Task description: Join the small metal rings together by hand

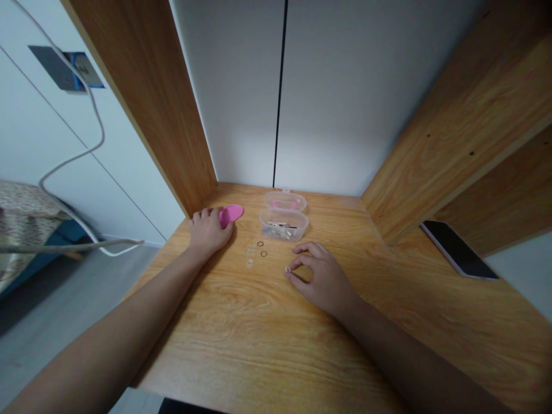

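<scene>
Left hand (210, 231), mine: grasping a pink container (233, 213), thumb curling along its near side, fingers over its left end. The container is sitting toward the back left of the wooden desk (241, 333), well apart from my other hand.

Right hand (321, 275), mine: pinching one small pale band (288, 269) between thumb and index fingertip; the other fingers are bending loosely. I am holding the band over the desk, in front of the plastic box; whether it is touching the wood, I cannot tell.

Plastic box (283, 231), one, see-through: standing open near the back of the desk, between my hands and beyond them. Its lid (284, 201), showing two pink spots, is lying back on the far side. Small mixed pieces are filling part of the inside, too small for me to name.

Dark bands (264, 253), two: lying apart from each other, just in front of the box.

Pale bands (249, 263), several: lying to the left of the dark ones, hard to count.

Phone (457, 249), one, dark-screened: resting at the far right.
</scene>
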### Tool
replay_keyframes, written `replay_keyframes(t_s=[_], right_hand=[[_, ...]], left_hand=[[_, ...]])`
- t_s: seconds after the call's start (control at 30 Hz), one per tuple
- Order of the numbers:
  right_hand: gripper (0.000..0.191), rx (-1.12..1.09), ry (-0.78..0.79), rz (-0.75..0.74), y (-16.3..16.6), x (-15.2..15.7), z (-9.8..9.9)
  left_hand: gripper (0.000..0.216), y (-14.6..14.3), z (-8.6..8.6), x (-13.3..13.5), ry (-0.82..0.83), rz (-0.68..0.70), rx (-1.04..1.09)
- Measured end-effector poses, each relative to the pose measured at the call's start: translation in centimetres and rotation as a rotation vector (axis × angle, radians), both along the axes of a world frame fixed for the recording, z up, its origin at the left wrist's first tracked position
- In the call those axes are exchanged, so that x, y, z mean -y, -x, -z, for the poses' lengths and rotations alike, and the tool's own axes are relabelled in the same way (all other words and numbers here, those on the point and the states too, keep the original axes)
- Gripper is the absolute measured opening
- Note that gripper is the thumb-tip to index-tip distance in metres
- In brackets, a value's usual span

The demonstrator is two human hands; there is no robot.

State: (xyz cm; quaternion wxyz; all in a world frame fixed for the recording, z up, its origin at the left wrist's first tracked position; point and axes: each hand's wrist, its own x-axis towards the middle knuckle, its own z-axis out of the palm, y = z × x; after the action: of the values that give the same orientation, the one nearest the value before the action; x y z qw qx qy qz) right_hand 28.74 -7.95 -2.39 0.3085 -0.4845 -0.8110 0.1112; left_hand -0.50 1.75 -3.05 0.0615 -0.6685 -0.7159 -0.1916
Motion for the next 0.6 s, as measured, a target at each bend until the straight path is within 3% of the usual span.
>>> replay_keyframes(t_s=[0.13, 0.27, 0.4, 0.53, 0.6], right_hand=[[0.001, -0.011, -0.011, -0.008, 0.0, 0.0, 0.0], [0.003, -0.012, -0.01, -0.014, 0.1, -0.1, 0.1], [0.004, -0.015, -0.01, -0.015, 0.1, -0.1, 0.3], [0.005, -0.017, -0.004, -0.021, 0.1, -0.1, 0.3], [0.006, -0.021, -0.006, -0.024, 0.1, -0.1, 0.3]], left_hand=[[0.054, 0.3, 0.1, -0.4, -0.005, 0.005, 0.038], [0.054, -0.2, -1.0, -0.1, -0.142, 0.081, 0.214], [0.063, -1.9, -3.5, 0.7, -0.25, 0.347, 0.427], [0.069, -4.8, -6.2, 1.1, -0.119, 0.673, 0.482], [0.072, -6.1, -7.0, 0.8, -0.068, 0.766, 0.463]])
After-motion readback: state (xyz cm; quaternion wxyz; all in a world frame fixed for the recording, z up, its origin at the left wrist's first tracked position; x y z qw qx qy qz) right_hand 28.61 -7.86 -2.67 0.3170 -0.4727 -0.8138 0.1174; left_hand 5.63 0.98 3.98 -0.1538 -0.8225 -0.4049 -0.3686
